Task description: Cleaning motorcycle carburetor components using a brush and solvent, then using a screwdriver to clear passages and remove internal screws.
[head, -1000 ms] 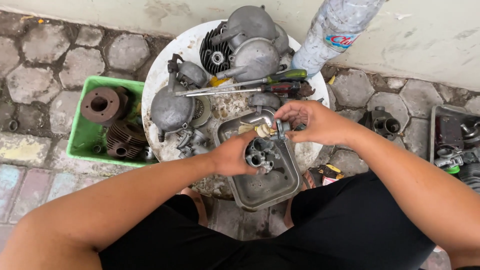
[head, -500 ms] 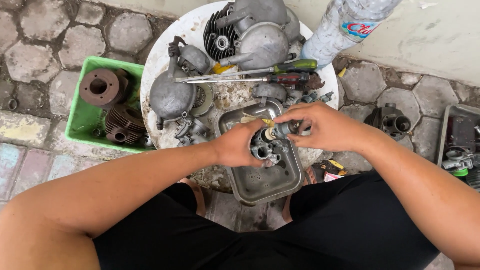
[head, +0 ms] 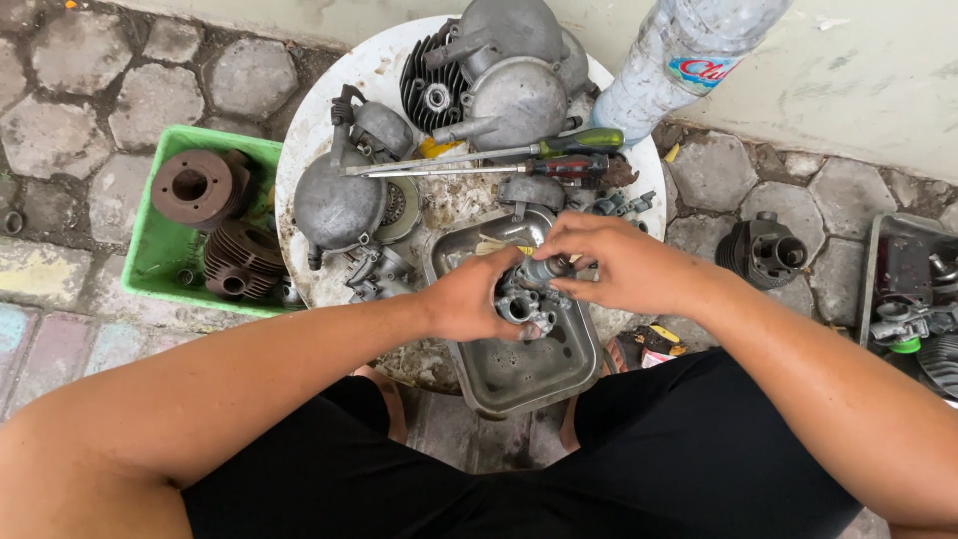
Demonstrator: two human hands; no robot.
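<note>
Head view, looking straight down at a person squatting over a round white bench [head: 299, 200] that's crowded with engine bits. The left hand [head: 469, 299] is wrapped around a small grey carburetor body [head: 527, 299], holding it right over the middle of a dented metal tray [head: 519, 374], and the right hand [head: 619, 265] has its fingertips pinched on a little cylindrical piece sticking out of the top of it. I'd guess it's a fiddly fit-or-remove job, so my advice is to keep the body braced in the left palm, turn or pull only with the right fingertips, and stay over the tray so anything that drops lands in it, not on the paving stones. Room is tight, though. Just beyond the tray lie two screwdrivers [head: 499, 160] side by side, with two grey engine covers [head: 499, 80] farther off and a rounded cover [head: 334, 205] to the left. The tray's near end hangs past the bench edge, between the knees, so leaning on it looks risky. A plastic bottle [head: 679, 60] stands at the far right rim, easy to elbow. Off the bench, a green crate [head: 165, 250] with rusty finned cylinders sits left, and another cylinder [head: 763, 250] sits right on the ground.
</note>
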